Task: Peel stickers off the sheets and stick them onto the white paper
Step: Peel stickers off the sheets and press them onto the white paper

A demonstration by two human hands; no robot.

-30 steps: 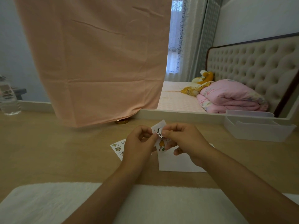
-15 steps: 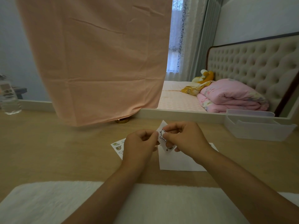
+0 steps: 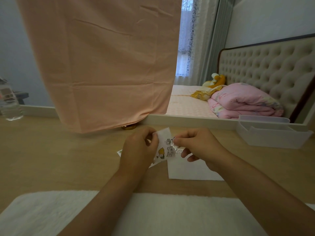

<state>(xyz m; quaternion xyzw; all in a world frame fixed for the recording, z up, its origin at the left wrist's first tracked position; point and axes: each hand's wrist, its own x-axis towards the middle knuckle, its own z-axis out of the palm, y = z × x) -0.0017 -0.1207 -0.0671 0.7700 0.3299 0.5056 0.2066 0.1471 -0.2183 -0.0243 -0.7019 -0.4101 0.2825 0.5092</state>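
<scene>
My left hand (image 3: 139, 149) pinches a small sticker sheet (image 3: 164, 141) by its upper left edge and holds it tilted above the wooden desk. The sheet shows several cartoon stickers. My right hand (image 3: 199, 148) pinches a white cartoon sticker (image 3: 173, 144) at the sheet's right side, its edge lifted off the sheet. The white paper (image 3: 190, 169) lies flat on the desk below and to the right, partly under my right hand. A corner of a second sticker sheet (image 3: 119, 152) peeks out to the left of my left hand.
A peach cloth (image 3: 102, 65) hangs over a mirror at the desk's back, with a gold lid (image 3: 128, 127) under its hem. A clear plastic organiser (image 3: 271, 133) stands at the right, a water bottle (image 3: 10, 103) at the far left. A white fluffy mat (image 3: 42, 213) covers the near edge.
My hands have drawn apart a little. The sheet has turned to face me more, and the white sticker has come away from it between my right fingers.
</scene>
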